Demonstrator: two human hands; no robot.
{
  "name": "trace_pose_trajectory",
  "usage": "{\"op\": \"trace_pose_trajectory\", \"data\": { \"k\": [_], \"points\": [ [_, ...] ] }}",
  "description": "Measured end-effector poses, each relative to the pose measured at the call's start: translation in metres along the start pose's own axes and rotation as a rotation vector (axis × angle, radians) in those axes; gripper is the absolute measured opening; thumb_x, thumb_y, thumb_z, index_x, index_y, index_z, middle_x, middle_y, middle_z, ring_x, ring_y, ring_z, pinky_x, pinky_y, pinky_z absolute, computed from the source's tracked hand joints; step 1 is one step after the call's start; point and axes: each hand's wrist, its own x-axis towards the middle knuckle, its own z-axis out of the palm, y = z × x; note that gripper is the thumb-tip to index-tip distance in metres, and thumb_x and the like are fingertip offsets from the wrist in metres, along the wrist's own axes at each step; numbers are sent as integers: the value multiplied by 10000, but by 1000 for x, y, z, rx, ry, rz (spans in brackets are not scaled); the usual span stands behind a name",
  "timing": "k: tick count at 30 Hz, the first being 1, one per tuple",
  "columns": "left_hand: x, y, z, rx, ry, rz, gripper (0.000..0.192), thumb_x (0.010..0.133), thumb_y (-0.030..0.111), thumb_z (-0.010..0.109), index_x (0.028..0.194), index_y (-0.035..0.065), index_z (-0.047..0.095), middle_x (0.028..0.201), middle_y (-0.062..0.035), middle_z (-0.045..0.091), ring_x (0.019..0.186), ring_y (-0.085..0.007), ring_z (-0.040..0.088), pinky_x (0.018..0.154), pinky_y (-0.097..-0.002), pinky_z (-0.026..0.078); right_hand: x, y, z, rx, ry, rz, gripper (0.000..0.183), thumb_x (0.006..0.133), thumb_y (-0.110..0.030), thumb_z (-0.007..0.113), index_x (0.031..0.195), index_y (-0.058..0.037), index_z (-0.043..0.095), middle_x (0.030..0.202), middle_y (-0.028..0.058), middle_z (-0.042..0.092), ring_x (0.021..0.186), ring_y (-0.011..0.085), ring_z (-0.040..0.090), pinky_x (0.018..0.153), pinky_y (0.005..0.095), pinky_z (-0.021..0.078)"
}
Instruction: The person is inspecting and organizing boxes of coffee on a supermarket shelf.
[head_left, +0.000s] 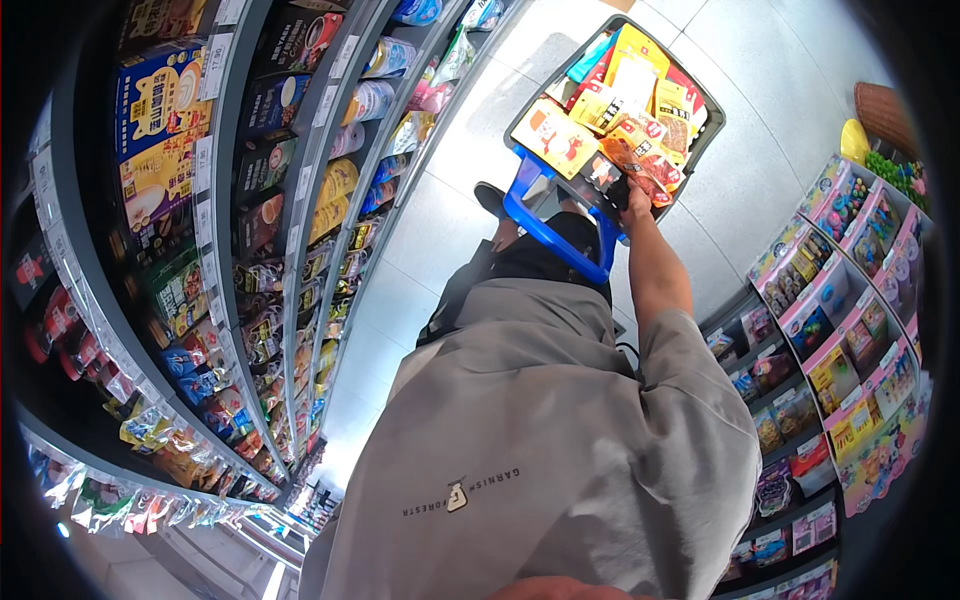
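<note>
A dark shopping basket (714, 142) with a blue handle (551, 238) is in front of my legs. My right hand (636, 201) is at its near rim, with the fingers closed around the edge and partly hidden. Touching or very near this hand is a reddish-brown snack pouch (630, 155). Yellow snack bags (637, 52), a yellow and white package (553, 139) and several red pouches fill the basket. The blue handle leans towards my body. My left hand is out of view; on that side lie my grey shirt and a stocked shelf.
Long shelves (300, 184) on the left hold boxes, tubs and bagged goods, with price tags along their edges. To the right stand a colourful tiered display (816, 300) and lower shelves (780, 457) of packets. My shoe (491, 199) rests on the tiled floor (469, 176).
</note>
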Motion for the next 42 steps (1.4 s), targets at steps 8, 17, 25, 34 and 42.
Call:
{"op": "trace_pose_trajectory", "data": {
  "k": [8, 17, 25, 34, 42],
  "points": [
    [-9, -6, 11, -48, 40, -6, 365, 957, 314, 557, 1075, -20, 641, 992, -139, 698, 919, -239, 682, 802, -345, 528, -5, -5, -2, -204, 23, 118, 404, 786, -245, 767, 1109, -74, 596, 911, 97, 689, 757, 235, 672, 633, 459, 539],
    [-18, 13, 28, -107, 69, -7, 362, 960, 304, 555, 1084, -27, 634, 990, -139, 698, 921, -237, 680, 801, -343, 529, -68, -30, 6, -795, -23, -113, 427, 700, -275, 834, 953, 23, 663, 896, 112, 684, 643, 164, 638, 540, 305, 506],
    [-7, -4, 39, -173, 69, 6, 359, 963, 294, 553, 1092, -33, 627, 988, -138, 697, 923, -235, 679, 800, -341, 530, -111, -97, -23, -1023, -197, -151, 271, 688, -202, 804, 812, -11, 657, 652, 46, 637, 479, 126, 570, 400, 254, 429],
    [27, -4, 43, -243, 66, 61, 356, 967, 283, 550, 1101, -39, 620, 985, -137, 696, 925, -234, 678, 799, -339, 531, -190, -176, -23, -862, -339, -131, 312, 746, -268, 755, 913, -30, 643, 709, 14, 635, 565, 77, 534, 541, 238, 425],
    [42, 121, 25, -474, 72, 131, 352, 969, 226, 556, 1163, -67, 560, 1041, -157, 678, 967, -229, 662, 816, -326, 523, -276, -194, 49, -285, -657, -333, 257, 843, -159, 695, 1066, -60, 613, 951, 41, 684, 787, 146, 641, 713, 292, 517]
  ]
}}
